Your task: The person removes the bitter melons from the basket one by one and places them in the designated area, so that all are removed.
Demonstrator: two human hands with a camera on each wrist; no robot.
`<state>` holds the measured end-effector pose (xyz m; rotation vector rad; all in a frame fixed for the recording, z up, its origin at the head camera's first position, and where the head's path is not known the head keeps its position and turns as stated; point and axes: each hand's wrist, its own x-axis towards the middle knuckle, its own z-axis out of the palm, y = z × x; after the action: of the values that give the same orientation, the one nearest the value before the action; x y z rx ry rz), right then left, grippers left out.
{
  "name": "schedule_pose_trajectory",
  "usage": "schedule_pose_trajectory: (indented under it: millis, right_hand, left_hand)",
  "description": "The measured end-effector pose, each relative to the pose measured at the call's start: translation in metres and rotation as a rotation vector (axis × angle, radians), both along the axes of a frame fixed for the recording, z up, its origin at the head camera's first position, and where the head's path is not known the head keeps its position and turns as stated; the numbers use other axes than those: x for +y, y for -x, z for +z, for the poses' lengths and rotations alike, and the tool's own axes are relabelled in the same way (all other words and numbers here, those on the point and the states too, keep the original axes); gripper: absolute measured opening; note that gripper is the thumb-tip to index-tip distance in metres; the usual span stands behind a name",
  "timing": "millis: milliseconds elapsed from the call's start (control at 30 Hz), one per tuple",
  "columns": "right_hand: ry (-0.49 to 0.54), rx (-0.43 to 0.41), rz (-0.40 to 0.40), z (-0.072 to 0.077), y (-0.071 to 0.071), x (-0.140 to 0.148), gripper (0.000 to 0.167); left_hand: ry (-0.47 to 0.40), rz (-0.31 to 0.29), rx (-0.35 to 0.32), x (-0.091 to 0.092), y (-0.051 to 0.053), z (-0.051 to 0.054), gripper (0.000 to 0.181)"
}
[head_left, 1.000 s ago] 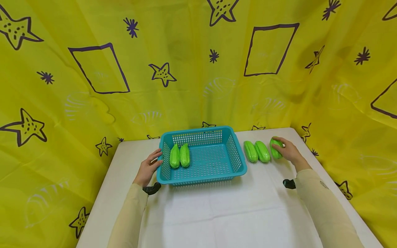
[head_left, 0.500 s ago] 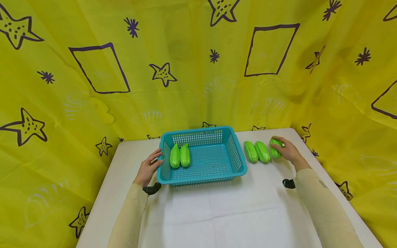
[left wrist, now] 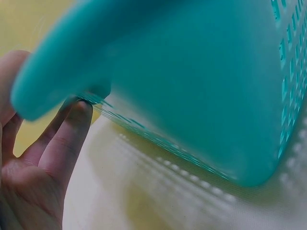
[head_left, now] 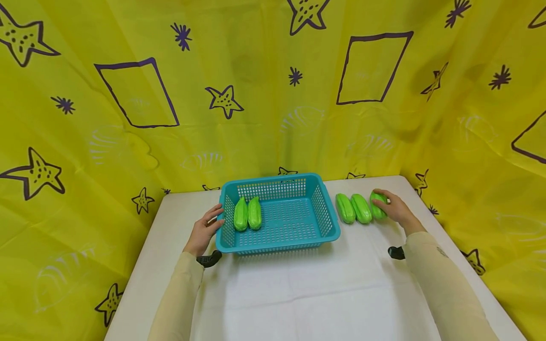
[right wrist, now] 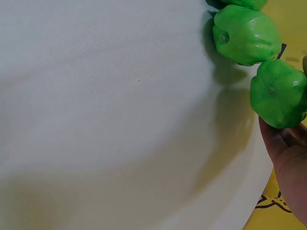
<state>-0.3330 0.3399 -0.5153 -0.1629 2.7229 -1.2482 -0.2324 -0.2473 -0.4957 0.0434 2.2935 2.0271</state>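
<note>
A green ribbed gourd (head_left: 377, 206), glossy and stubby, is at the far right of a row on the white table. My right hand (head_left: 397, 208) grips it from its right side, thumb and fingers around it. In the right wrist view that gourd (right wrist: 277, 93) touches or nearly touches its neighbour. Two similar gourds, one nearer the basket (head_left: 345, 208) and one in the middle (head_left: 361, 209), lie to its left. My left hand (head_left: 204, 233) touches the left side of the teal basket (head_left: 277, 247) with extended fingers. Inside, at the left, are two more gourds (head_left: 241, 214).
A yellow curtain (head_left: 264, 142) with drawn stars surrounds the table (head_left: 290, 303) at the back and sides. Dark wrist mounts, the left one (head_left: 209, 259) and the right one (head_left: 396, 253), stick out below each hand.
My right hand has shifted slightly left with its gourd, narrowing the gap to the middle gourd. The left hand and the basket have stayed in place.
</note>
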Motion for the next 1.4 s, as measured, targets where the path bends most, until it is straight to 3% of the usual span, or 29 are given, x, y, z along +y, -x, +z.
schedule_pose_trajectory:
  millis: [300, 600, 1067, 1400]
  right_hand:
    - [-0.004, 0.005, 0.024, 0.0009, -0.0016, -0.003, 0.06]
    - [-0.027, -0.064, 0.022, -0.0048, -0.002, -0.0024, 0.062]
    - [-0.048, -0.099, 0.021, -0.0083, 0.0006, -0.0042, 0.059]
    - [-0.064, -0.064, 0.036, -0.0074, 0.001, -0.0051, 0.057]
  left_hand:
    - [-0.008, 0.005, -0.003, -0.0009, 0.0002, 0.0, 0.049]
    - [-0.01, 0.011, -0.015, -0.0008, 0.0001, 0.0004, 0.049]
    - [-0.015, 0.006, -0.012, -0.0008, -0.0003, 0.0011, 0.049]
    - [-0.004, 0.01, -0.002, 0.0005, -0.0001, 0.0004, 0.049]
